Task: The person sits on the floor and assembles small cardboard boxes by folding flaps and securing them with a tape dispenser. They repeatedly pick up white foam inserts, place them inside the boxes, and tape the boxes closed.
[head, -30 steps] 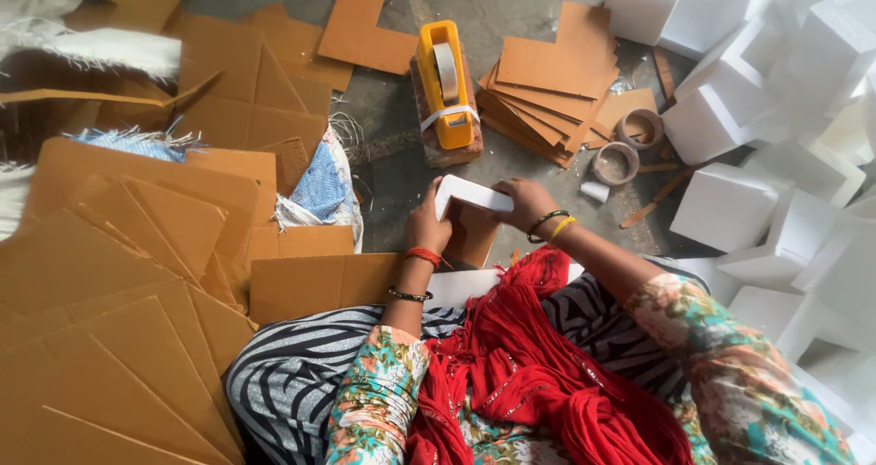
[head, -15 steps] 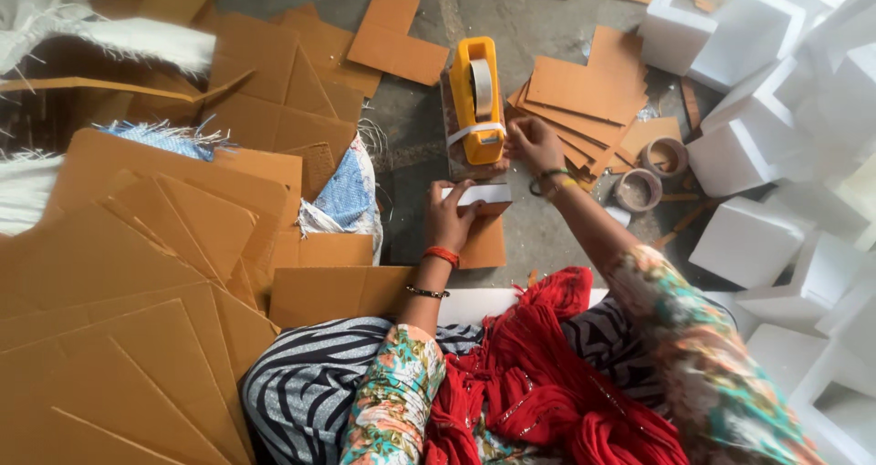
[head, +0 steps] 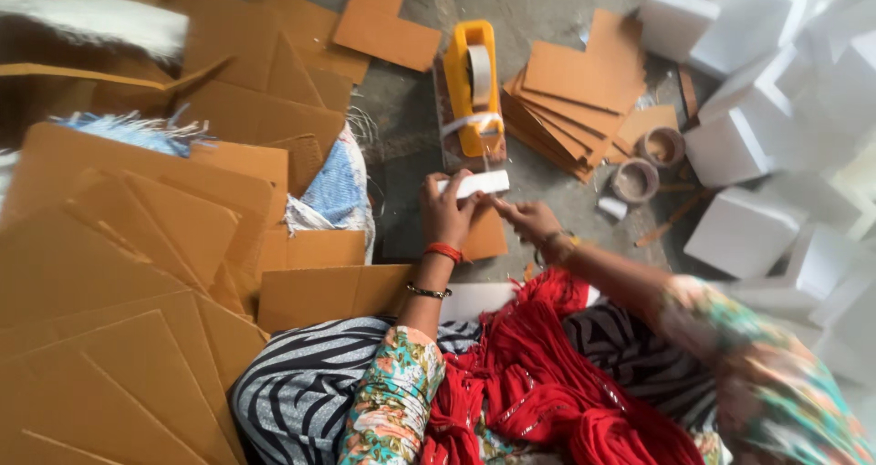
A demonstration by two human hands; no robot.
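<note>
Grey concrete floor (head: 538,9), littered with work stock. Brown cardboard sheets (head: 119,273) spread wide at left, within arm's reach. White box shells (head: 776,109) heaped at right, apart from the brown stock. Cut cardboard stack (head: 566,100) beside yellow tape dispenser (head: 473,86), set straight ahead, probably so tape pulls toward the lap. Spare tape rolls (head: 639,177) just right of dispenser. White folded piece (head: 473,185) held just below dispenser, between both hands. Left hand (head: 447,214) closed around piece's left end, steadying it. Right hand (head: 527,217) at piece's lower right edge, fingers extended; grip blurred, cannot tell whether pinching.
</note>
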